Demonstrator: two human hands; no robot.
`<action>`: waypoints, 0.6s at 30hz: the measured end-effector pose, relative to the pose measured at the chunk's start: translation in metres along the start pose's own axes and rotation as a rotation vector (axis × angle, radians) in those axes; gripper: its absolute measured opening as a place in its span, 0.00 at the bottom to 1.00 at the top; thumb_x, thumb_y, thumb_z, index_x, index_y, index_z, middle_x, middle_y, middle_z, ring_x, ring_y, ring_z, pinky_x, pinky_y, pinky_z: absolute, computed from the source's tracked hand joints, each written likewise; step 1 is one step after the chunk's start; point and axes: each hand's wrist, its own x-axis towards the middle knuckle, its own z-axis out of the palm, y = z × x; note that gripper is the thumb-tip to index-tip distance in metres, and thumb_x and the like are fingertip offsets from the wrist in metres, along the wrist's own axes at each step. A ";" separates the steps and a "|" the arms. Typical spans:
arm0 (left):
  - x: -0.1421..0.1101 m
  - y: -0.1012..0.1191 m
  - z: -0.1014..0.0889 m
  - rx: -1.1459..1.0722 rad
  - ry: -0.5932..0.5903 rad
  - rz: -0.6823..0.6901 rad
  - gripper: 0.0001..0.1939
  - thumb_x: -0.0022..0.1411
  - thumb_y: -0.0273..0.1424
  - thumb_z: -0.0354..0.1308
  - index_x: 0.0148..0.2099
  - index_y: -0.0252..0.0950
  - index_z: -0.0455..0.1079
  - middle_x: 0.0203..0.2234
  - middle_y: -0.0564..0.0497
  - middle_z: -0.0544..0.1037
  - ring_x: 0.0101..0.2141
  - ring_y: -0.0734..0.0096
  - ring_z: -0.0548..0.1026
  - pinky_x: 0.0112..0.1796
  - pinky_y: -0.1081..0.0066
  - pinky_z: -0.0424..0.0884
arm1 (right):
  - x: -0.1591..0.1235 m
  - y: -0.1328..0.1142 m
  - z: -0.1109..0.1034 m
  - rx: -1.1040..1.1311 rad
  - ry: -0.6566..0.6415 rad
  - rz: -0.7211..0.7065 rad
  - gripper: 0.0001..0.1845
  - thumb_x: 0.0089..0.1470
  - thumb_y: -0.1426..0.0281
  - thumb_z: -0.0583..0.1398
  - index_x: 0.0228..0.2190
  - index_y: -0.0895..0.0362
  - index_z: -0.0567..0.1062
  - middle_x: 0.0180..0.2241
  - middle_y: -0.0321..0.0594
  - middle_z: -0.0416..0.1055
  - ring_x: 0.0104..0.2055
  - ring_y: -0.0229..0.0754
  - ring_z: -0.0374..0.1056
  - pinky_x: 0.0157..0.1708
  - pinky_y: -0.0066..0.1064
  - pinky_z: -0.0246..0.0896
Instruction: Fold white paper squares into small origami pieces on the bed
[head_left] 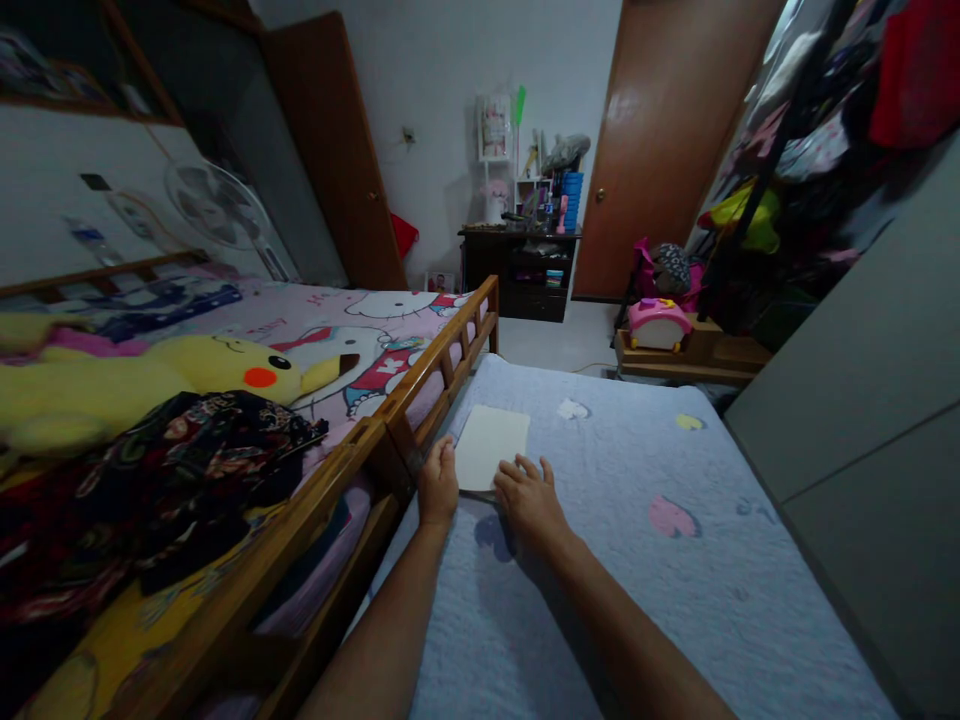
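A blank, white rectangular pad or sheet of paper (491, 440) lies on the light-blue bedcover, its near edge slightly raised over a thin shadow. Along its left edge is my left hand (437, 482), closed with the thumb uppermost; its other fingers are mostly hidden. My right hand (531, 498) rests at the near right corner of the paper, fingers spread and fingertips touching it. Beneath both forearms stretches the light-blue bedcover (600, 600), printed with hearts and other small shapes.
A wooden bed rail (420, 395) runs close along my left side. Beyond it, a yellow plush toy (217, 368) and dark patterned cloth (202, 480) lie on another bed. To the right stands a pale cabinet (847, 430). A pink toy case (660, 325) sits past the bed's far end.
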 end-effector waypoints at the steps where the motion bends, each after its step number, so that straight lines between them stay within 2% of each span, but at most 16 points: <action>1: 0.000 0.002 -0.001 0.000 0.001 0.010 0.23 0.70 0.38 0.39 0.51 0.31 0.71 0.44 0.39 0.79 0.47 0.58 0.78 0.48 0.60 0.74 | 0.000 0.000 0.000 0.010 0.006 0.004 0.11 0.65 0.69 0.54 0.42 0.49 0.76 0.53 0.39 0.73 0.63 0.52 0.59 0.63 0.60 0.39; 6: -0.004 0.030 -0.009 0.023 -0.067 0.154 0.17 0.66 0.34 0.46 0.48 0.35 0.72 0.45 0.42 0.78 0.50 0.56 0.74 0.54 0.56 0.68 | 0.002 0.005 0.001 0.063 0.023 -0.006 0.12 0.64 0.72 0.54 0.40 0.51 0.77 0.48 0.39 0.77 0.59 0.49 0.63 0.64 0.56 0.34; 11: -0.015 0.062 -0.015 0.044 -0.200 0.273 0.13 0.63 0.28 0.48 0.43 0.38 0.74 0.41 0.47 0.80 0.46 0.59 0.74 0.52 0.59 0.68 | 0.002 0.010 -0.003 0.103 0.043 0.032 0.11 0.62 0.73 0.56 0.35 0.52 0.79 0.41 0.39 0.79 0.53 0.44 0.68 0.64 0.49 0.34; 15: -0.026 0.067 -0.017 0.196 -0.332 0.333 0.14 0.62 0.24 0.48 0.44 0.36 0.73 0.42 0.46 0.80 0.47 0.59 0.74 0.51 0.58 0.67 | 0.002 0.010 -0.007 0.126 0.040 0.062 0.11 0.62 0.71 0.57 0.34 0.51 0.80 0.40 0.39 0.79 0.51 0.43 0.70 0.63 0.46 0.38; 18: -0.032 0.063 -0.017 0.296 -0.383 0.336 0.13 0.63 0.24 0.49 0.45 0.36 0.74 0.43 0.45 0.80 0.48 0.58 0.74 0.51 0.56 0.67 | 0.002 0.010 -0.010 0.142 0.031 0.073 0.11 0.61 0.72 0.57 0.35 0.51 0.80 0.40 0.39 0.79 0.51 0.43 0.70 0.61 0.46 0.41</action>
